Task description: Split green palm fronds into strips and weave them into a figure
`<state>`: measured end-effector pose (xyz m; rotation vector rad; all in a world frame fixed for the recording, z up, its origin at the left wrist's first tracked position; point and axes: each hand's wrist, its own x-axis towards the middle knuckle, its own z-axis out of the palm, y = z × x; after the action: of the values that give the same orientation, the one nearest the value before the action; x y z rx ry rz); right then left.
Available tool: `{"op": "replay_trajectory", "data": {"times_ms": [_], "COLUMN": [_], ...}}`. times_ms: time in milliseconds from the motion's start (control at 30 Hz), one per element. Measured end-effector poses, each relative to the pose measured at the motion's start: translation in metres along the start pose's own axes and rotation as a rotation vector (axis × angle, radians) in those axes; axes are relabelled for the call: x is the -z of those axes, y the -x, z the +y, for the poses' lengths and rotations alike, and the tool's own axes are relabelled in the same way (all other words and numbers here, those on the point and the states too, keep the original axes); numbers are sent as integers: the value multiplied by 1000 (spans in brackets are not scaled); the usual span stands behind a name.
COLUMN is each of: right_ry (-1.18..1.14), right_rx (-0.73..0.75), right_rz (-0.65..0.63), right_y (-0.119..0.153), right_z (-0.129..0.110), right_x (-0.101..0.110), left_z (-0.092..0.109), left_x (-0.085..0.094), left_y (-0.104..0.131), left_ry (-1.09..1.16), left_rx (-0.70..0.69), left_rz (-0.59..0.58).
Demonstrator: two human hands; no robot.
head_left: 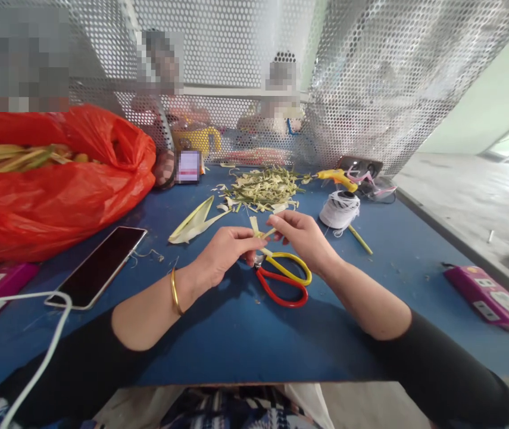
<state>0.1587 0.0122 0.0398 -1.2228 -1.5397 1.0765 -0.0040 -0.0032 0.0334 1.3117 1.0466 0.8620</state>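
Over the middle of the blue table (227, 351), my left hand (230, 250) is closed in a pinch on a pale yellow-green strip of husk (254, 224). My right hand (301, 235) also pinches, its fingertips on a narrow end of the same husk piece. Just below the fingertips lie scissors (286, 286) with one red and one yellow handle loop; their blades are mostly hidden by my left hand. A folded pale husk leaf (194, 223) rests to the left. Beyond my hands is a heap of cut husk scraps (265, 187).
A red plastic bag (71, 208) of husks, a phone (97, 268) and a white cable (53, 351) are on the left. Rightward stand a white thread spool (340, 210), a yellow glue gun (337, 177) and a purple power strip (490, 295). A perforated metal screen (236, 53) rises behind.
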Motion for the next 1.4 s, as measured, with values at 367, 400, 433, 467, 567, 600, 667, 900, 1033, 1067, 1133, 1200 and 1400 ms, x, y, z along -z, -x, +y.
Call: {"op": "replay_trajectory", "data": {"times_ms": [367, 400, 433, 467, 567, 600, 667, 900, 1033, 1067, 1133, 1200, 1400], "right_ry": [218, 272, 326, 374, 418, 401, 309, -351, -502, -494, -420, -323, -26], "right_rx": [110, 172, 246, 325, 423, 376, 196, -321, -326, -283, -173, -59, 138], "right_rz": [92, 137, 201, 275, 318, 250, 80, -35, -39, -37, -44, -67, -186], "right_y": [2, 4, 5, 8, 16, 18, 20, 17, 18, 19, 20, 22, 23], "right_z": [7, 3, -2, -7, -15, -14, -10, 2, 5, 5, 4, 3, 0], "right_x": [-1, 2, 4, 5, 3, -1, -10, -27, -28, -28, -29, -30, -24], "left_z": [2, 3, 4, 4, 5, 5, 3, -3, -3, -2, 0, 2, 5], "left_x": [0, 1, 2, 3, 6, 6, 5, -7, -8, -7, -6, -5, -2], "left_y": [4, 3, 2, 1, -3, -4, -6, -3, -4, -4, -4, -4, -4], "left_ry": [-46, 4, 66, 136, 310, 344, 370, 323, 359, 378, 418, 441, 497], "left_rx": [8, 26, 44, 55, 11, -19, -63, -84, -63, -58, -52, -51, -31], "left_rz": [-45, -24, -4, 11, 22, 19, 30, 140, 156, 154, 143, 118, 144]}}
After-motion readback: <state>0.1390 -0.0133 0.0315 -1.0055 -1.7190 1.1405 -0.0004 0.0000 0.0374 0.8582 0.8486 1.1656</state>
